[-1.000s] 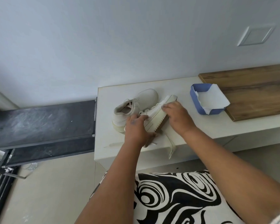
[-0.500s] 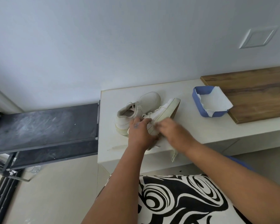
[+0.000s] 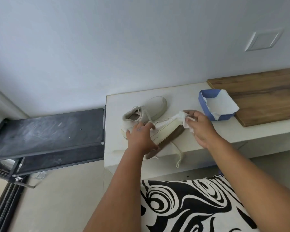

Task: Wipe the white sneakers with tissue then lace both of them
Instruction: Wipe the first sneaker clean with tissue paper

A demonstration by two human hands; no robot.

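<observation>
Left hand (image 3: 141, 136) is gripping tilted sneaker (image 3: 166, 131) on its side on surface (image 3: 182, 94); right hand (image 3: 199, 126) is pinching tissue (image 3: 181, 117) against its toe.

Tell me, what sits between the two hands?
In the head view, the tilted sneaker spans the gap between the left hand and the tissue-holding right hand.

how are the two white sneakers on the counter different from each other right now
The far white sneaker stands upright on its sole on the white counter, untouched; the near white sneaker is tipped on its side, brown sole facing the camera.
The left hand holds the near sneaker and the right hand presses a crumpled white tissue to its toe; nothing touches the far sneaker.
Both are off-white low-tops with loose laces.
</observation>
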